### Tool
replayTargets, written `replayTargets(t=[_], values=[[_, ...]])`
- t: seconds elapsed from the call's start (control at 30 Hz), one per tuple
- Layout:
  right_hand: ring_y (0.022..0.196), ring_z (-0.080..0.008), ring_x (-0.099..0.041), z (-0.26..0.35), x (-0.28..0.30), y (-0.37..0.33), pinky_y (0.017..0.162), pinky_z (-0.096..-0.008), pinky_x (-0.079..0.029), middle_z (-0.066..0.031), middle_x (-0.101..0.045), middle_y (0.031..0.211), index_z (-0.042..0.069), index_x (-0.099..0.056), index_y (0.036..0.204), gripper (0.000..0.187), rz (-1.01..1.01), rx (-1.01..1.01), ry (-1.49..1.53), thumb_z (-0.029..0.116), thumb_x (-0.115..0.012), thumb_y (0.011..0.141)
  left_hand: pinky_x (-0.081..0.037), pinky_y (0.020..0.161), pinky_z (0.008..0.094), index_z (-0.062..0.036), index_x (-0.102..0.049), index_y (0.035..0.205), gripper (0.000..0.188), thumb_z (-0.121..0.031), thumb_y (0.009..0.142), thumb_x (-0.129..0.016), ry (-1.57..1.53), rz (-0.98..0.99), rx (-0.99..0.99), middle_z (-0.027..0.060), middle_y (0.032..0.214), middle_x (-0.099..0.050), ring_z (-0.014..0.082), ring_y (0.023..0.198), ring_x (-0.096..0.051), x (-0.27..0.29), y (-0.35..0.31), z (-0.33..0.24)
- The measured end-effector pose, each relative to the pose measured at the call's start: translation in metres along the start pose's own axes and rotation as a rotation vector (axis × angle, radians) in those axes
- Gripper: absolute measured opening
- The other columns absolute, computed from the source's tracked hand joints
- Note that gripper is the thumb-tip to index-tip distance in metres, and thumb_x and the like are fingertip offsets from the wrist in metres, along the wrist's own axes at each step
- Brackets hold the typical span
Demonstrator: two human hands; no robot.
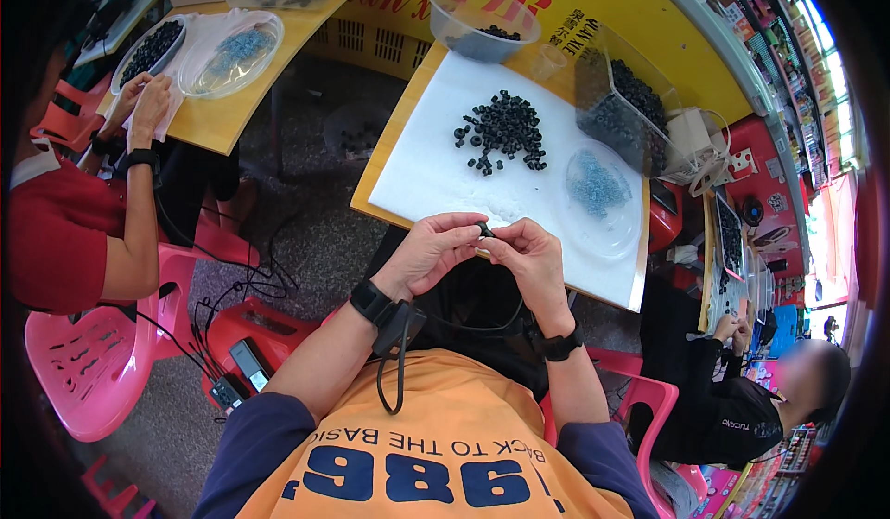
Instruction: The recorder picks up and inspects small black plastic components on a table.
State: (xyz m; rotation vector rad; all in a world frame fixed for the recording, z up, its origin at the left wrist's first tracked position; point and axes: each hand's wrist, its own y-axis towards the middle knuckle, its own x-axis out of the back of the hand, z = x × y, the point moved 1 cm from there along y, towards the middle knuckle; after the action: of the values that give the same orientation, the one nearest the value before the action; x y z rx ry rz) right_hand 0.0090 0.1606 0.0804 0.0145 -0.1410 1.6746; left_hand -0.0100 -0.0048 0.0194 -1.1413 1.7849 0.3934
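Our left hand [428, 252] and right hand [530, 258] pinch one small black ring [486, 231] between their fingertips, just above the table's near edge. Beyond the grip lies the black ring pile [501, 132]. Slack fingers could drop the ring into our lap.

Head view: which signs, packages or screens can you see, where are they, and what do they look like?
Yellow banner: behind the table's far edge, yellow with large red characters.
Clear plastic box: on the table's right side, transparent, holding black rings.
Small devices: on a red stool at lower left, dark, rectangular, cabled; whether they have screens cannot be told.
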Motion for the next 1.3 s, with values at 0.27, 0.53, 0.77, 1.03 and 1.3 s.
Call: replayTargets(t=[0.27, 0.53, 0.77, 1.03, 1.3], values=[[0.069, -0.0068, -0.062, -0.004, -0.007, -0.007, 0.063, -0.0182, -0.049, -0.0045, -0.068, 0.078, -0.002, -0.065, 0.093, 0.011, -0.070, 0.019, -0.109, 0.001, -0.072, 0.085, -0.054, 0.083, 0.0264, 0.0001, -0.063, 0.116, 0.024, -0.005, 0.092, -0.062, -0.007, 0.017, -0.005, 0.0076, 0.100, -0.067, 0.0135, 0.090, -0.064, 0.001, 0.001, 0.002], [0.089, -0.0088, -0.060, 0.003, 0.005, -0.001, 0.075, -0.0222, -0.047, -0.0023, -0.068, 0.095, 0.004, -0.069, 0.101, 0.025, 0.009, 0.150, -0.363, 0.007, -0.077, 0.078, -0.054, 0.083, 0.0264, 0.0003, -0.056, 0.123, 0.032, -0.007, 0.092, -0.063, 0.023, 0.076, 0.006, 0.0061, 0.101, -0.065, 0.0125, 0.089, -0.064, 0.008, 0.003, 0.002], [0.101, -0.0180, -0.058, 0.008, 0.009, 0.003, 0.092, -0.0302, -0.045, -0.0033, -0.069, 0.107, 0.009, -0.069, 0.111, 0.037, 0.196, 0.287, -0.449, 0.010, -0.078, 0.075, -0.053, 0.076, 0.0215, -0.0037, -0.061, 0.112, 0.020, -0.013, 0.094, -0.063, -0.112, 0.140, 0.280, 0.0007, 0.097, -0.063, 0.0085, 0.085, -0.060, 0.011, 0.002, 0.008], [0.092, -0.0170, -0.064, 0.001, 0.010, -0.002, 0.084, -0.0285, -0.049, -0.0045, -0.070, 0.101, 0.007, -0.071, 0.106, 0.033, 0.163, 0.277, -0.368, 0.008, -0.079, 0.074, -0.050, 0.077, 0.0222, -0.0048, -0.063, 0.108, 0.019, -0.018, 0.094, -0.063, -0.084, 0.192, 0.309, 0.0000, 0.097, -0.065, 0.0076, 0.083, -0.059, 0.010, 0.000, 0.013], [0.088, -0.0165, -0.063, 0.006, 0.007, 0.000, 0.081, -0.0275, -0.050, -0.0055, -0.069, 0.095, 0.007, -0.071, 0.106, 0.031, 0.161, 0.292, -0.364, 0.007, -0.076, 0.076, -0.050, 0.076, 0.0219, -0.0068, -0.062, 0.108, 0.020, -0.022, 0.094, -0.064, -0.251, 0.283, 0.200, -0.0012, 0.096, -0.064, 0.0074, 0.084, -0.059, 0.001, 0.000, 0.021]])
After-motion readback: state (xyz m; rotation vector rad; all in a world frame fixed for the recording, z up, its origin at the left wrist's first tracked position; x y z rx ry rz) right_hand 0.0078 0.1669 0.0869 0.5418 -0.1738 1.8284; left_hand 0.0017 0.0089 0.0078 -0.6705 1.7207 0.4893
